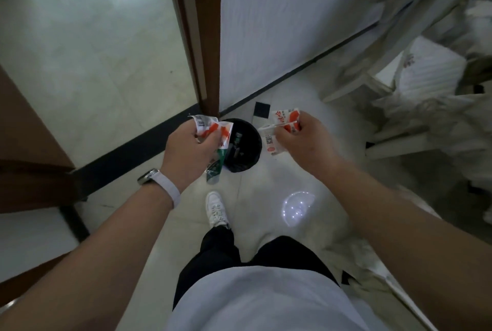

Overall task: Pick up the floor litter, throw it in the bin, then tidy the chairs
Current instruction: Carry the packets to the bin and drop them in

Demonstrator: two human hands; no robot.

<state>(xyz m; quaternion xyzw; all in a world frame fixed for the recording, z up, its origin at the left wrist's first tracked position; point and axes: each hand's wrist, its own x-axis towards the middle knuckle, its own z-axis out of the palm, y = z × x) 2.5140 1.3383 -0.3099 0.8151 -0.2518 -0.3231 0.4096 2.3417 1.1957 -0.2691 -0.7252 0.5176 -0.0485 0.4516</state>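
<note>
Left hand (190,145) grips crumpled wrappers (213,128) and a dangling green sachet (217,163) at the bin's (253,156) 9 o'clock. Right hand (303,141) pinches flat packets (282,123) at 3 o'clock. Both sit over the rim, so released litter may flutter to the floor.

The floor (266,197) is pale tile, smooth and glossy enough to mirror a lamp. The bin (255,141) looks like black plastic with a dull sheen. The wrappers (213,128) pinched in the left hand (191,149) are thin, crinkled, shiny film, as is the green wrapper (215,168) hanging below them. The packets (285,117) in the right hand (306,141) are the same glossy printed film, lying flatter. The door frame (205,37) is smooth brown wood beside a glass panel (93,51). The wall (279,11) is matt white, finely ribbed. The watch (147,175) has a polished metal case and a smooth white strap. Matt cloth covers the chairs (439,117).
</note>
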